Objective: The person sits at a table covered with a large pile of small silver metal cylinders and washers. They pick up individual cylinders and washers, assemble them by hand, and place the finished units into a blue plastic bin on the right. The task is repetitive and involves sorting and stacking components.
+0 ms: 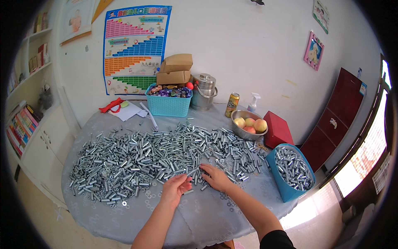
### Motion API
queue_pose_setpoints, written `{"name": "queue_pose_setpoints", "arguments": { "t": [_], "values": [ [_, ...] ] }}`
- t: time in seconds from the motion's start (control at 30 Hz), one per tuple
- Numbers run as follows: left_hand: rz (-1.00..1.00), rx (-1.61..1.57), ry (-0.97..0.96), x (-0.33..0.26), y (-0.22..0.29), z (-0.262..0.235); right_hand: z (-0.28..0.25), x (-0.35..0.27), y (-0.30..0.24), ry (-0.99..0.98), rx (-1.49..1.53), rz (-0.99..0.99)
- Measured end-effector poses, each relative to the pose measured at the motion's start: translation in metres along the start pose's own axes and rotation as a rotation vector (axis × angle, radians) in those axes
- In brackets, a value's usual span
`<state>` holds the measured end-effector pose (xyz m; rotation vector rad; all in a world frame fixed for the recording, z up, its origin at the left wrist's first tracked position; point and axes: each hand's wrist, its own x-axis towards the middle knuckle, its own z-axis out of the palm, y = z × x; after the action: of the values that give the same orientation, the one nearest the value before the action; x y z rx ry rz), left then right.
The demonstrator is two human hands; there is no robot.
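Your left hand (176, 190), fingers curled toward the thumb, is at the near edge of a broad heap of silvery metal sleeves and washers (137, 155) on a grey tablecloth (145, 220); I cannot tell whether it pinches a piece. Your right hand (217, 178), palm down, fingers bent, reaches the heap just beside it, its grip hidden. At right, a blue bin (285, 182) holds more sleeves.

Metal parts (137, 153) lie across the tabletop (124, 228), with a bin (280, 182) at their right. Behind them, left to right: basket (169, 106), can (232, 105), bowl (244, 134) of fruit (250, 122).
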<state>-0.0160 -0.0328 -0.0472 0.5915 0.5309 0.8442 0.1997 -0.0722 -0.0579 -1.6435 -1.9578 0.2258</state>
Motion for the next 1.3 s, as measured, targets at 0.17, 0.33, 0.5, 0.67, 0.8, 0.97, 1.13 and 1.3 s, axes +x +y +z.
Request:
{"name": "queue_pose_setpoints", "arguments": {
  "t": [0.17, 0.33, 0.5, 0.67, 0.8, 0.97, 1.13, 1.3],
  "values": [
    [0.011, -0.003, 0.023, -0.001, 0.003, 0.0, -0.007, -0.019, -0.017, -0.022, 0.032, -0.084],
    [0.003, 0.008, 0.015, -0.001, 0.003, 0.002, -0.019, -0.032, -0.024, -0.023, 0.268, 0.031],
    [0.008, 0.023, 0.014, -0.001, 0.003, -0.001, -0.04, -0.018, -0.014, 0.113, 0.417, 0.225],
    [-0.007, 0.04, 0.021, -0.001, 0.004, 0.001, -0.045, -0.027, -0.015, -0.01, 0.479, 0.119],
    [-0.009, 0.047, 0.003, 0.0, 0.0, 0.002, -0.044, -0.037, -0.017, 0.018, 0.099, -0.158],
    [-0.013, 0.067, 0.039, -0.005, 0.002, -0.003, -0.076, -0.043, -0.06, -0.551, 0.159, 0.261],
    [-0.017, 0.09, 0.023, 0.001, 0.001, 0.001, -0.05, -0.058, -0.064, -0.769, 0.047, 0.204],
    [-0.008, 0.09, 0.048, -0.002, 0.002, 0.001, -0.058, -0.047, -0.04, -0.287, 0.15, 0.402]
  ]
}}
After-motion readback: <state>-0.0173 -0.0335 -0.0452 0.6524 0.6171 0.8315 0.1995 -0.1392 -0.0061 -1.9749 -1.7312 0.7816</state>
